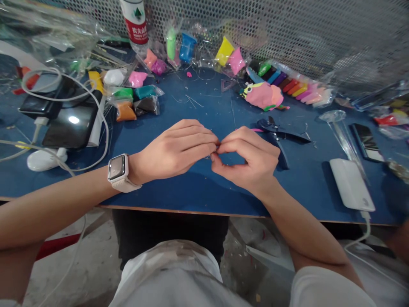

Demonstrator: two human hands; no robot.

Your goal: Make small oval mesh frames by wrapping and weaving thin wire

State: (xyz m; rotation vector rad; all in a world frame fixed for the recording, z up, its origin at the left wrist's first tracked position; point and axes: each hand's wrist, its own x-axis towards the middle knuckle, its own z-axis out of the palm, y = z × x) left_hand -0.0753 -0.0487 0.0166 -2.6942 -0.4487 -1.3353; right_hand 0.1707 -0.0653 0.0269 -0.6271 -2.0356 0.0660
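Observation:
Over the middle of the blue table (198, 187), my two hands meet at the fingertips. My left hand (179, 147), with a watch (117, 168) on its wrist, is held palm down, its fingers together and their tips bent inward. The thumb and index finger of my right hand (252, 157) pinch together in a ring against the left fingertips. Whatever is between them is too small or covered to make out. Just beyond the right hand lie dark-handled scissors (275, 130). Farther back is a pink clay figure (263, 94) with eyes and green and yellow parts.
Bagged clay (137, 100) in several colours lies at the back left, near a bottle (136, 23). A long pack of coloured clay (294, 85) lies back right. Phones (72, 121) and cables crowd the left; a white power bank (351, 184) sits right. A mesh panel (287, 30) stands behind.

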